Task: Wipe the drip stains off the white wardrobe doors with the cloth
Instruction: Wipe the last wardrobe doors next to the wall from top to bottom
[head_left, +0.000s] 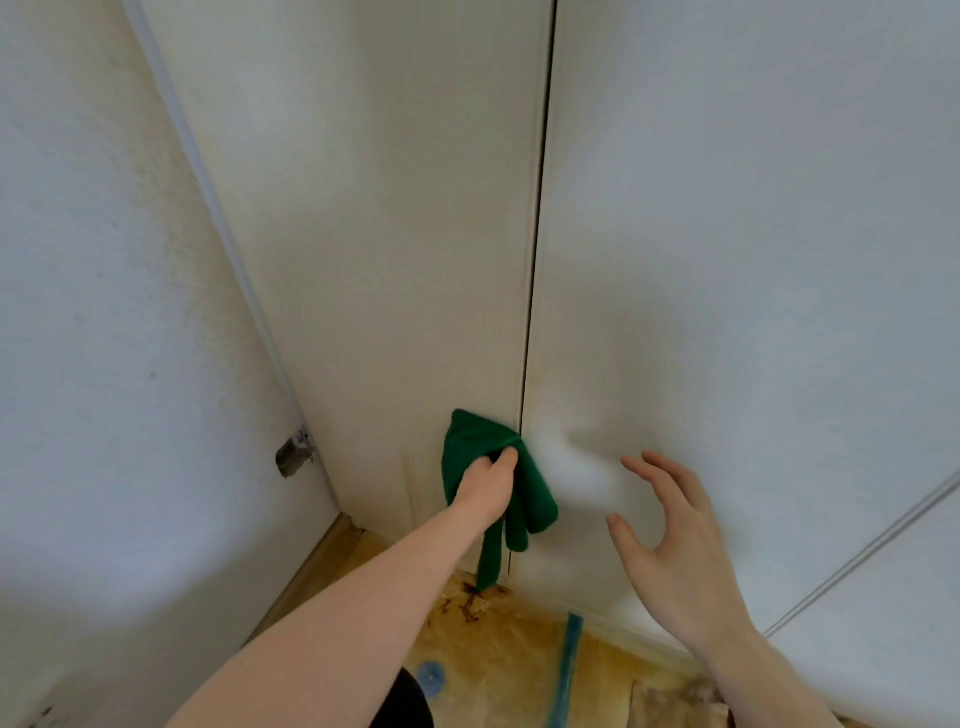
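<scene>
Two white wardrobe doors fill the view, the left door (395, 234) and the right door (727, 260), split by a dark vertical gap. My left hand (485, 486) grips a green cloth (467, 441) and presses it on the low part of the left door, right beside the gap; loose ends of the cloth hang down below the hand. A faint yellowish drip streak (411, 493) runs down the left door just left of the cloth. My right hand (660, 525) hovers with spread fingers in front of the low part of the right door and holds nothing.
A white textured wall (104, 312) stands at the left, with a small metal bracket (295, 453) near the corner. Below lies a worn yellow floor (519, 639) with brown stains (470, 603), a blue strip (569, 665) and a wooden skirting board.
</scene>
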